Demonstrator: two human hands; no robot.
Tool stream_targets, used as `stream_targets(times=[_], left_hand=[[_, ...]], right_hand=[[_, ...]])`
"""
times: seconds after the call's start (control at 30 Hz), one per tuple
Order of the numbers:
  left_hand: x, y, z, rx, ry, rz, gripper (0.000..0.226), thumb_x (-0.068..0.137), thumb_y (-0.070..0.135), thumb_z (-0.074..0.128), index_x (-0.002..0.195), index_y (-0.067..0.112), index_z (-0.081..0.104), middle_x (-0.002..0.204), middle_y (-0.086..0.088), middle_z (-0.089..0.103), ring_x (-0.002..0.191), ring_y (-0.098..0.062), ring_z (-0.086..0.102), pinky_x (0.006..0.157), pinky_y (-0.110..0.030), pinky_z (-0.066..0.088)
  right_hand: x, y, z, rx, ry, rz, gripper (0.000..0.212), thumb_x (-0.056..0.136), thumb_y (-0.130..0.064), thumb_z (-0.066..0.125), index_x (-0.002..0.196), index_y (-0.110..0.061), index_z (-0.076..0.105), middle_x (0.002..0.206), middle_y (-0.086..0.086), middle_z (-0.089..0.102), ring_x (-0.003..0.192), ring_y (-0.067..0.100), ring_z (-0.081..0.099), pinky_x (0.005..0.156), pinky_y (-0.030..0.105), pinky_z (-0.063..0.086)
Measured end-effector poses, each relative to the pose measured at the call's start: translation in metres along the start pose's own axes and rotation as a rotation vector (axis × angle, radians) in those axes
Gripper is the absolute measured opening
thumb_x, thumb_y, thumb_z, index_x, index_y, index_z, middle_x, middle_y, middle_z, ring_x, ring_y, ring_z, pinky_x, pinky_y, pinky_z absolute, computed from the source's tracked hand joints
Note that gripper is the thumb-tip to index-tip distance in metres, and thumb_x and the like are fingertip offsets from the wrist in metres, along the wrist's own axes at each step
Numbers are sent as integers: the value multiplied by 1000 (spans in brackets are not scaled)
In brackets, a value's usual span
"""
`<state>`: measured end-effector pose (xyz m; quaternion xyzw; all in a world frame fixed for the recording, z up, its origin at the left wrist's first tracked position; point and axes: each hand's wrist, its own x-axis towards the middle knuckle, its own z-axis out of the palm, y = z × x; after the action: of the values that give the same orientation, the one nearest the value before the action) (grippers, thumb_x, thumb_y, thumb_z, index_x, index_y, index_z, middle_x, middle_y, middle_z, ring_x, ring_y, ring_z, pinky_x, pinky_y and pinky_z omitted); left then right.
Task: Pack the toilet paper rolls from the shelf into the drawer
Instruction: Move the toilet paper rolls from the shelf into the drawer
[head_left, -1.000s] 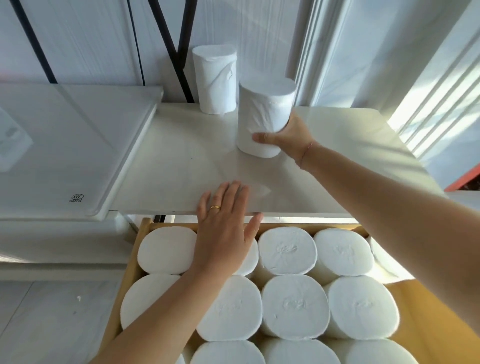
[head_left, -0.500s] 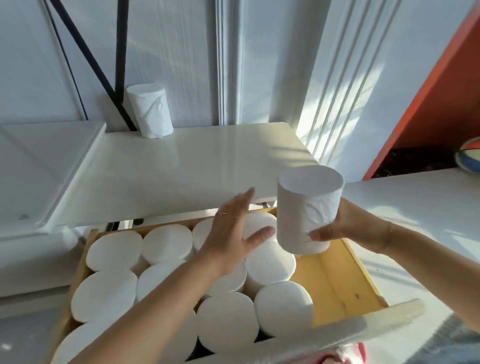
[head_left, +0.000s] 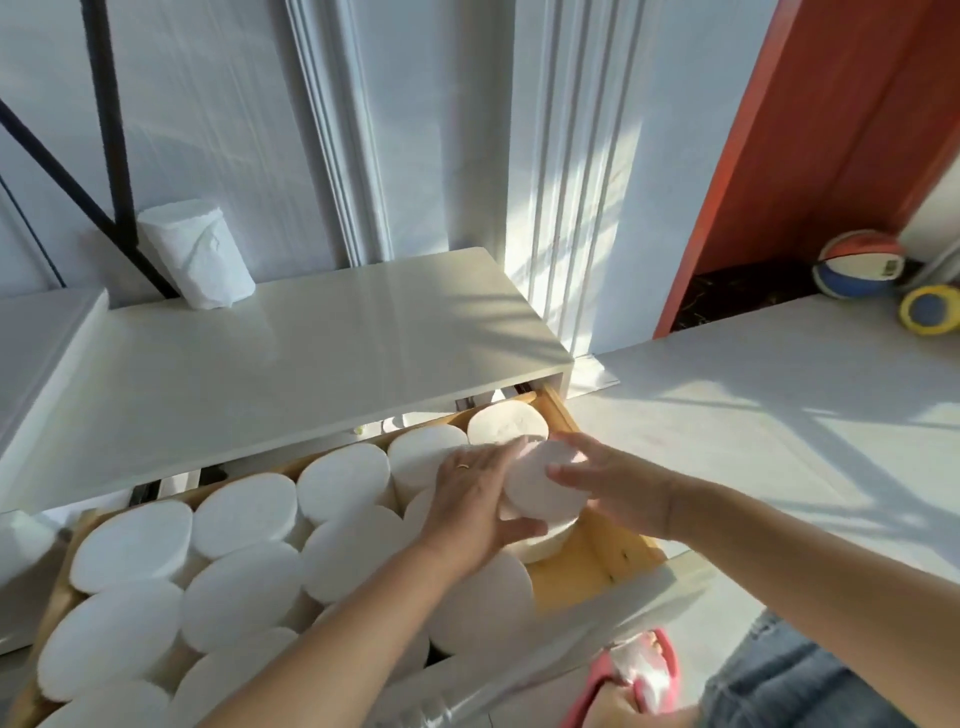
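Note:
A white toilet paper roll (head_left: 540, 480) sits low in the right part of the open wooden drawer (head_left: 602, 564), held from both sides. My left hand (head_left: 475, 499) wraps its left side and my right hand (head_left: 610, 483) presses its right side. Several upright white rolls (head_left: 244, 506) fill the drawer's left and middle. One more roll (head_left: 200, 257) stands at the back left of the white shelf (head_left: 322, 353) above the drawer.
A bare strip of wooden drawer bottom shows at the right end. A white floor (head_left: 779, 395) stretches to the right, with a coloured ball (head_left: 860, 265) and a yellow-blue ball (head_left: 927, 310) by an orange-red panel (head_left: 810, 135). A pink slipper (head_left: 641, 675) is below the drawer front.
My right hand carried the roll from the shelf over the drawer and lowered it into the right side. My left hand moved from the packed rolls onto this roll.

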<state>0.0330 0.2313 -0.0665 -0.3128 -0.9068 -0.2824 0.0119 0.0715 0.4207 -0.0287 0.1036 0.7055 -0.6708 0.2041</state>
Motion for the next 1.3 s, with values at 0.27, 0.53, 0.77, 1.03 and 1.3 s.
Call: stream_targets(times=[0.27, 0.53, 0.77, 1.03, 1.3], left_hand=[[-1, -15, 4, 140, -97, 79, 82, 78, 68, 52, 146, 31, 24, 156, 12, 20, 143, -4, 3, 112, -27, -12], [-6, -25, 5, 325, -116, 10, 88, 79, 79, 18, 149, 27, 5, 159, 9, -1, 144, -7, -10, 115, -36, -14], [-11, -26, 2, 383, -148, 29, 76, 88, 68, 23, 149, 28, 1, 159, 10, -9, 142, -6, -16, 112, -33, -19], [-48, -70, -41, 452, -161, 40, 67, 92, 59, 8, 148, 27, -12, 157, 9, -18, 137, -4, -29, 114, -37, -17], [-79, -146, -109, 564, 47, -185, 74, 87, 63, -4, 147, 20, -10, 157, 2, -8, 143, -15, -18, 115, -41, -14]], right_hand=[[15, 13, 22, -97, 203, 270, 37, 89, -23, 67, 120, -6, 56, 122, 18, 62, 115, 35, 59, 104, 48, 47], [12, 20, 28, 51, 195, 238, 40, 91, -21, 64, 125, -1, 56, 120, 24, 63, 106, 38, 65, 81, 42, 60], [10, 12, 38, -587, 329, 198, 64, 93, -37, 58, 142, -6, 29, 135, 19, 51, 122, 34, 56, 105, 43, 44], [9, -17, 80, -1313, 331, -282, 57, 94, -39, 50, 143, -16, 33, 158, 4, 17, 146, 24, 18, 117, 31, 19], [101, -81, 170, -959, 269, -625, 62, 92, -36, 58, 144, -9, 37, 150, 9, 37, 139, 26, 35, 115, 33, 24]])
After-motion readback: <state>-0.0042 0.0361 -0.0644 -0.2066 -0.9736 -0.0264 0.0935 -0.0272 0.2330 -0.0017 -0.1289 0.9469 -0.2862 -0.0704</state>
